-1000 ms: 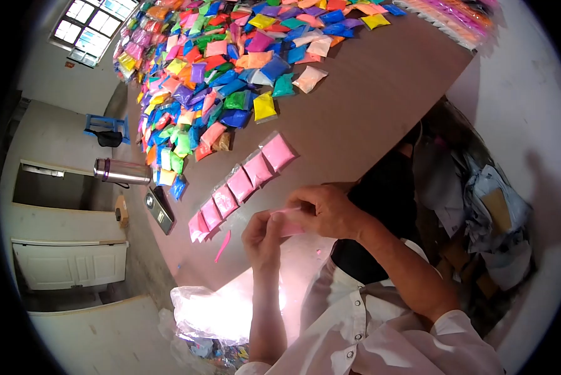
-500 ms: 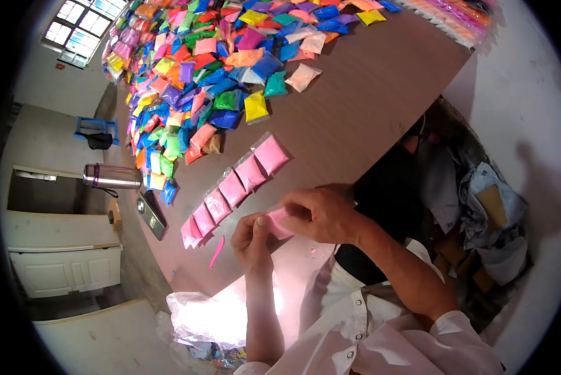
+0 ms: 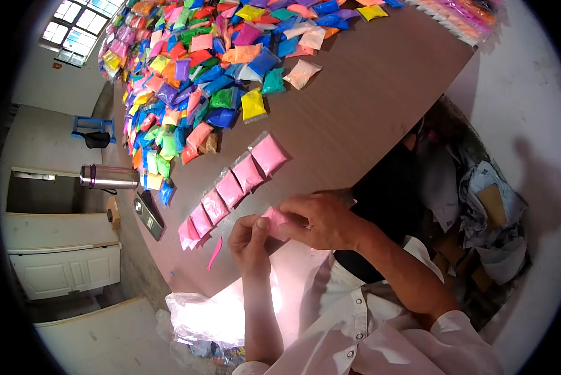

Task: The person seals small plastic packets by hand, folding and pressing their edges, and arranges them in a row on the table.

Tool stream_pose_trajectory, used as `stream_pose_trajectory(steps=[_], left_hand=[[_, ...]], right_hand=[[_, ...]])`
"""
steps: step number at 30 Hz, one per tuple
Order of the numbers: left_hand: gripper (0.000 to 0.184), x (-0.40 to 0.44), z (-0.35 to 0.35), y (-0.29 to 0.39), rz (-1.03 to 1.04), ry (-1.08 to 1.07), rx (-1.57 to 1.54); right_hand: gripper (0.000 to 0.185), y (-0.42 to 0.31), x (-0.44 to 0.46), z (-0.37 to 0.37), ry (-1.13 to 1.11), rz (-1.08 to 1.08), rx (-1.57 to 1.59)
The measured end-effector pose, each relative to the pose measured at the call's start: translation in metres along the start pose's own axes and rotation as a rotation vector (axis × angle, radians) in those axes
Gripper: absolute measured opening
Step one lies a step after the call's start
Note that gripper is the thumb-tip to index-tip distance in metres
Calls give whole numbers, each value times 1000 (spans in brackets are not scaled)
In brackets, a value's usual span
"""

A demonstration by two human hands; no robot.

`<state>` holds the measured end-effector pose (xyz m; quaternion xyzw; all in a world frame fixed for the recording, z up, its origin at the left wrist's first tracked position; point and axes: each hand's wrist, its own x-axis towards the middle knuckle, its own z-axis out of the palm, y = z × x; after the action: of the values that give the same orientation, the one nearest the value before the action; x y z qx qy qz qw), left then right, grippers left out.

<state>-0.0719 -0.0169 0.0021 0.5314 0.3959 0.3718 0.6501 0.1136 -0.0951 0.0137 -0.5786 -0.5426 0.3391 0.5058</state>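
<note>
A small pink packet [image 3: 274, 219] is pinched between my two hands, just over the table's near edge. My left hand [image 3: 249, 241] grips its left side with thumb and fingers. On the other side my right hand [image 3: 321, 219] closes its thumb and fingers on the packet and partly hides it. Beyond the hands, a slanting row of several pink packets [image 3: 229, 189] in clear wrapping lies on the brown table [image 3: 349, 106]. A slim pink plastic tool [image 3: 215, 254] rests left of my left hand, apart from it.
A large heap of multicoloured packets [image 3: 221, 81] covers the far left of the table. By its left edge are a steel flask [image 3: 110, 177] and a dark phone-like object [image 3: 149, 215]. Clear plastic sheeting [image 3: 205, 319] hangs near my lap; crumpled wrappers [image 3: 487, 194] lie right, below the table.
Both hands keep hold of the pink packet, and my right fingers have shifted slightly on it. The view has moved a little; the row and the heap look unchanged.
</note>
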Motion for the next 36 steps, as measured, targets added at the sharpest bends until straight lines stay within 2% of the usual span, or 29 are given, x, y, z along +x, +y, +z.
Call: stream_pose_trajectory(steps=[8,14,17,20,24,27,29,31,34,36], left_hand=[[18,3,-10,-6,-41,-60,90],[15,1,-5,1,-24,-51,-95],[15,1,-5,0,-10,-24,26],[13,4,-10,-3,-4,-137,108],[12,-2,3,11,-76,-62,-51],[14,-2,7,13,-66,-41,-111],[14,-1,4,11,-51,-54,-111],[17,3,-8,5,-39,-137,98],[19,4,-14,2,-62,-205,59],[20,2,-14,1,-48,-171,83]], right_hand=[[21,2,1,-3,-47,-8,-55],[23,6,0,5,18,-34,-38],[23,6,-1,2,3,-12,-14],[20,5,-2,2,0,-32,-48],[20,10,-3,8,74,-138,-52],[19,9,-5,6,60,-73,25],[19,9,-5,4,3,45,100],[18,6,-4,2,-3,54,106],[18,7,-4,2,2,45,98],[18,7,-4,2,11,28,84]])
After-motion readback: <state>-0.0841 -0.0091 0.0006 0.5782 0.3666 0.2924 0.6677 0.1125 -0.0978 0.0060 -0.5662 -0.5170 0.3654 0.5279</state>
